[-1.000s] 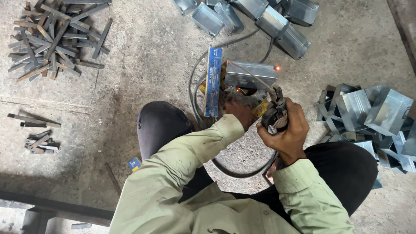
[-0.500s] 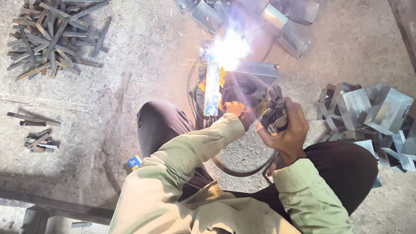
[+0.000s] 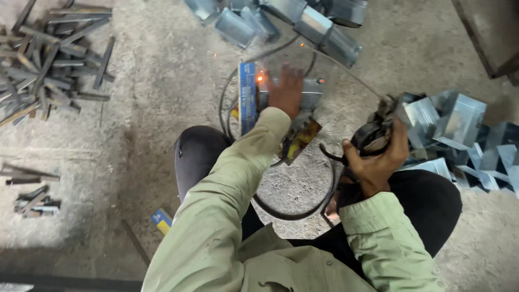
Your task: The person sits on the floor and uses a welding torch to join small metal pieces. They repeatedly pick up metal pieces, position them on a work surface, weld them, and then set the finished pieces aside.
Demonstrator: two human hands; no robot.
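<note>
My left hand (image 3: 286,89) reaches forward and grips a small grey folded metal piece (image 3: 313,92) lying on the concrete floor. An orange spot (image 3: 260,78) glows at the piece's left end, beside an upright blue bar (image 3: 247,97). My right hand (image 3: 378,157) is pulled back to the right, shut on a black welding electrode holder (image 3: 370,135). Its black cable (image 3: 292,213) loops across the floor between my knees. A yellow and black clamp (image 3: 301,139) lies just under my left forearm.
Shiny folded sheet-metal pieces are heaped at the right (image 3: 459,119) and along the top (image 3: 303,21). Dark steel strips are piled at the upper left (image 3: 54,59), with a few scraps (image 3: 30,189) lower left. A small blue and yellow object (image 3: 162,219) lies by my left knee.
The bright welding arc has gone out, leaving only a glowing spot. My left hand has moved forward onto the metal piece. My right hand has drawn the holder back to the right.
</note>
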